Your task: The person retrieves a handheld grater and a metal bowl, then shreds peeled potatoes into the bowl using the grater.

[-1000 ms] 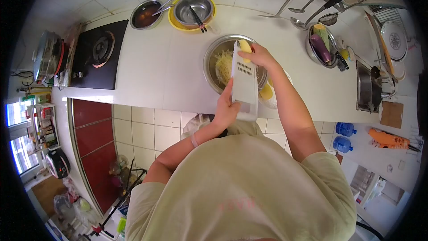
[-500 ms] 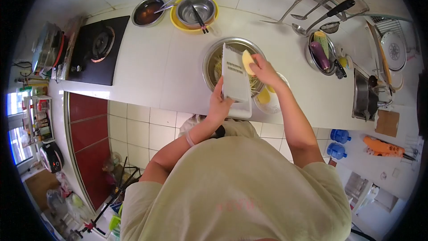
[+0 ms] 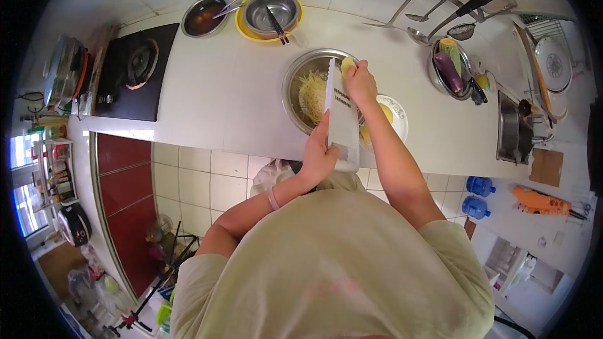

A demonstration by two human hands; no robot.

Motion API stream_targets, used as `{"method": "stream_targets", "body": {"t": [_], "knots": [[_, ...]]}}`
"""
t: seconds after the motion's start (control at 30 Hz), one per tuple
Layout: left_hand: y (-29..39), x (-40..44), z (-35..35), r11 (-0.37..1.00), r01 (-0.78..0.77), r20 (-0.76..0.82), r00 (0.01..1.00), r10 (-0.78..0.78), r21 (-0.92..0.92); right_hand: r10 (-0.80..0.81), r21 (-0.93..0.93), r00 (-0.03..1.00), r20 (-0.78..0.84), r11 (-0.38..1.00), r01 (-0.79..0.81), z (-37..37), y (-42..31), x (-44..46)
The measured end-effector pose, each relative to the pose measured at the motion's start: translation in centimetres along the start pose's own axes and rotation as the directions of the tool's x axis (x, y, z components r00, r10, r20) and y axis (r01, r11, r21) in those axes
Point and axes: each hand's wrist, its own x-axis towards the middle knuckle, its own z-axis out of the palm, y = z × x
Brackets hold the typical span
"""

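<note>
My left hand (image 3: 319, 156) is wrapped round the near end of a white grater (image 3: 342, 127), which slants over a steel bowl (image 3: 290, 74). Pale shreds (image 3: 312, 95) lie in that bowl, left of the grater. Close to the grater's far end, my right hand (image 3: 362, 84) grips a peeled yellow potato piece (image 3: 347, 65); the fingers cover part of it. I cannot tell whether the potato touches the blades. Right of the bowl, a patterned white plate (image 3: 400, 127) bears more yellow pieces (image 3: 387, 112), partly behind my right forearm.
A steel pan (image 3: 186, 20) of brown liquid and a yellow basin (image 3: 240, 29) holding a steel bowl stand at the back, beside a black stove (image 3: 164, 56). At right are a bowl with an eggplant (image 3: 447, 70), hanging ladles (image 3: 461, 11) and a sink (image 3: 507, 122).
My right hand and the potato have moved away from me toward the grater's far end. The grater has turned more edge-on and shifted slightly right, showing more shreds.
</note>
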Motion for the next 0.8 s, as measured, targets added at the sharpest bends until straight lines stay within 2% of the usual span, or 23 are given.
{"method": "stream_targets", "body": {"t": [0.03,0.1,0.13,0.17,0.2,0.23,0.27,0.3,0.33,0.4,0.43,0.53,0.57,0.6,0.63,0.7,0.73,0.77,0.8], "knots": [[-0.3,0.1,-0.2,1.000,-0.003,0.005,1.000,0.003,0.004,0.002,0.005,1.000,-0.005,1.000,-0.002,-0.3,0.1,-0.5],[-0.5,0.8,-0.6,0.994,-0.082,-0.056,0.995,0.078,-0.075,-0.131,0.012,0.989,0.075,0.991,0.130,-1.2,0.8,-3.0],[-0.4,1.2,-0.9,0.993,-0.087,-0.059,0.995,0.083,-0.076,-0.154,0.017,0.971,0.182,0.988,0.153,-2.0,0.9,-5.1],[-0.4,1.7,-1.2,0.988,-0.006,-0.057,0.998,-0.002,-0.156,-0.175,0.025,0.941,0.289,0.984,0.176,-2.9,0.8,-7.1],[-0.3,2.0,-1.4,0.969,0.078,-0.045,0.995,-0.091,-0.236,-0.175,0.024,0.940,0.291,0.984,0.176,-3.6,0.5,-8.3],[-0.2,2.0,-1.4,0.968,0.080,-0.044,0.995,-0.093,-0.238,-0.177,0.010,0.934,0.310,0.983,0.183,-4.1,0.1,-9.4],[0.0,1.9,-1.3,0.991,0.004,-0.034,0.999,-0.008,-0.132,-0.174,-0.003,0.929,0.328,0.983,0.185,-4.2,0.0,-10.1],[0.2,1.5,-1.2,0.997,-0.073,-0.011,0.997,0.073,-0.025,-0.139,-0.047,0.963,0.229,0.987,0.154,-3.1,0.5,-8.9],[0.7,1.2,-0.9,0.997,-0.067,-0.006,0.998,0.067,-0.024,-0.110,-0.087,0.986,0.125,0.989,0.122,-1.8,0.7,-6.3],[1.5,0.2,-0.3,0.994,0.113,0.136,0.984,-0.112,-0.002,0.002,-0.043,0.999,0.047,0.999,0.000,-1.8,0.1,-1.6],[1.1,0.0,-0.3,0.994,0.111,0.143,0.984,-0.111,0.005,0.007,-0.036,0.999,0.041,0.999,-0.005,-1.8,0.1,-1.5],[1.2,1.0,-0.4,0.986,-0.038,0.034,0.998,0.045,-0.164,0.026,-0.073,0.997,0.076,0.997,-0.020,-2.7,-0.2,-1.7],[1.2,1.5,-0.6,0.985,-0.045,0.030,0.998,0.051,-0.165,-0.040,-0.066,0.987,0.154,0.997,0.051,-2.9,0.3,-4.0],[1.0,1.8,-0.7,0.977,0.018,-0.002,1.000,-0.019,-0.212,-0.105,-0.052,0.967,0.233,0.991,0.120,-3.0,0.6,-6.0],[0.8,1.8,-0.8,0.961,0.087,-0.029,0.995,-0.098,-0.262,-0.107,-0.053,0.965,0.239,0.991,0.123,-3.3,0.6,-7.7],[0.7,2.1,-1.0,0.965,0.084,-0.011,0.996,-0.090,-0.250,-0.188,-0.054,0.921,0.343,0.974,0.219,-4.2,0.3,-10.1],[0.7,1.9,-1.0,0.968,0.083,0.015,0.997,-0.082,-0.235,-0.221,-0.074,0.931,0.290,0.965,0.252,-4.0,0.1,-9.7],[0.8,1.6,-0.8,0.968,0.090,0.019,0.996,-0.088,-0.234,-0.200,-0.061,0.957,0.212,0.974,0.217,-3.1,0.3,-7.8],[1.0,1.2,-0.5,0.990,0.065,0.050,0.997,-0.060,-0.128,-0.175,-0.046,0.975,0.133,0.982,0.183,-2.0,0.6,-5.3]]}}
